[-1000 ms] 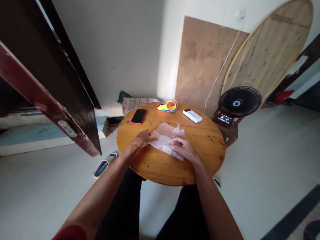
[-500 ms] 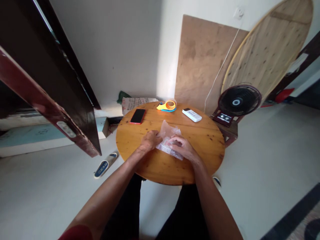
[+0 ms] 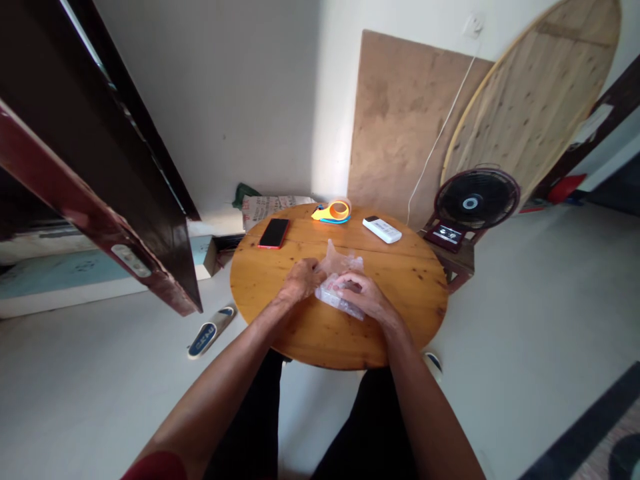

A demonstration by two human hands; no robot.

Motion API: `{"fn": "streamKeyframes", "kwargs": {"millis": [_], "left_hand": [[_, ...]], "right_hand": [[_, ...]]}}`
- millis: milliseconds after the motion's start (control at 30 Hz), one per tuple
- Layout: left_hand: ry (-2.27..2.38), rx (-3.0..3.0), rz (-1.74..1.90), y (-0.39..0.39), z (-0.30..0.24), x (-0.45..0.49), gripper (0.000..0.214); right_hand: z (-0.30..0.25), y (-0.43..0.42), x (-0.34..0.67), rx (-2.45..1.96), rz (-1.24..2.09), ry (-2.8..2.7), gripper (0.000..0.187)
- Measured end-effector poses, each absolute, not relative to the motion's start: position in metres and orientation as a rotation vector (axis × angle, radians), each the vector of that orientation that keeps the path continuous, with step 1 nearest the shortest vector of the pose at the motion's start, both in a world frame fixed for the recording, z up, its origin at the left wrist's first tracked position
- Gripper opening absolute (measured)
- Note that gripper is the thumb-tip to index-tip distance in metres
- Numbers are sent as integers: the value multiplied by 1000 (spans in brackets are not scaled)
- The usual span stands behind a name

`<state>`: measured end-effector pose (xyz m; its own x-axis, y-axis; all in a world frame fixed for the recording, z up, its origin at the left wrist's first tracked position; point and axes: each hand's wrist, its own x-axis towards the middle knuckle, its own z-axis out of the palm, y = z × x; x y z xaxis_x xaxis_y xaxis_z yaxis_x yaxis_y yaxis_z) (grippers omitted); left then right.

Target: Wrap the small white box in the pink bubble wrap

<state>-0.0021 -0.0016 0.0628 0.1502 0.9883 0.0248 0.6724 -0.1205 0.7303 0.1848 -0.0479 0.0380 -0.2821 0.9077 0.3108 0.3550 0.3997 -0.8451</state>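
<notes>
A crumpled clear plastic wrap, perhaps bubble wrap (image 3: 340, 303), lies on the round wooden table (image 3: 400, 287) between my hands. My left hand (image 3: 303, 278) pinches its left edge, fingers closed. Across its right side rests my right hand (image 3: 364, 293), thumb and fingers curled together on the plastic. Something pale with pinkish marks shows through near the right fingertips; its kind is not clear. Beyond the plastic sits an orange and blue tape dispenser (image 3: 333, 212) with a roll of tape in it.
A red-edged phone (image 3: 274, 233) lies at the table's back left, a white remote-like device (image 3: 382, 229) at the back right. A fan (image 3: 473, 203) stands on a wooden stool (image 3: 457, 263). The door (image 3: 100, 167) is at left; slippers (image 3: 211, 331) lie on the floor.
The left part of the plastic is slightly more gathered toward my left hand. Both hands keep nearly the same place, and the view shifts a little.
</notes>
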Motion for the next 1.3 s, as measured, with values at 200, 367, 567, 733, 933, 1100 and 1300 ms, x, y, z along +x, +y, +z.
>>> {"fn": "streamKeyframes", "kwargs": {"millis": [200, 367, 567, 733, 933, 1100, 1300], "left_hand": [[1675, 1705, 626, 1, 59, -14, 9], [1579, 1645, 515, -1, 57, -20, 27], [1527, 1734, 419, 4, 54, -19, 14], [1632, 1847, 397, 11, 49, -15, 14], [1766, 1904, 396, 7, 56, -9, 22], [1819, 1991, 468, -2, 66, 2, 22], [1653, 1908, 519, 2, 65, 6, 15]], "right_hand": [[44, -51, 183, -1034, 858, -1826, 13], [44, -51, 184, -1051, 850, -1840, 15], [41, -49, 186, -1048, 859, -1853, 14], [40, -48, 185, -1079, 844, -1845, 15], [43, -50, 184, -1056, 875, -1841, 14], [42, -50, 185, -1068, 865, -1848, 14], [40, -50, 185, -1099, 898, -1827, 18]]}}
